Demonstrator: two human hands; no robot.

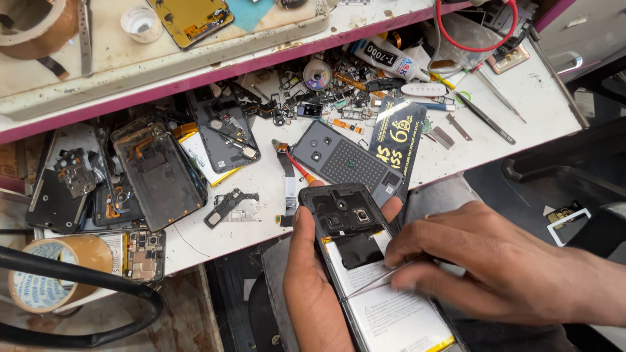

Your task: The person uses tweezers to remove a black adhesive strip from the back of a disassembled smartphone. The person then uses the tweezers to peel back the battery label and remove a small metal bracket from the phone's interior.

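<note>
Opened phone (355, 254) held near, low centre, off the front edge of the desk (528, 104). Back cover is off; camera block at the far end, white battery (391, 313) filling the near half.

Left hand (313, 287) wraps the phone's left side, thumb along that edge, fingertips curling round the far right corner. Closed on the phone body.

Right hand (489, 261) comes in from the right, fingers pinched on thin metal tweezers (375, 280). The tips lie flat across the upper part of the battery, pointing left and near.

Judgement on doing this well: keep the tweezers shallow and nearly flat to the battery face, since a steep point could dent or pierce the cell. Left hand should hold firm so the phone does not twist. Work at the edge or the tab, not the middle.

Around: grey back cover (345, 160) just beyond the phone, with an orange-handled tool (301, 171) beside it. Dark packet with yellow print (398, 133) to its right. Stripped phones and frames (156, 173) stacked at left. Heap of small parts (332, 98) far centre, glue tube (385, 57) behind. Tape roll (59, 270) near left. Red wire (476, 29) far right.

In the way: little. The packet and grey cover crowd the phone's far end.
</note>
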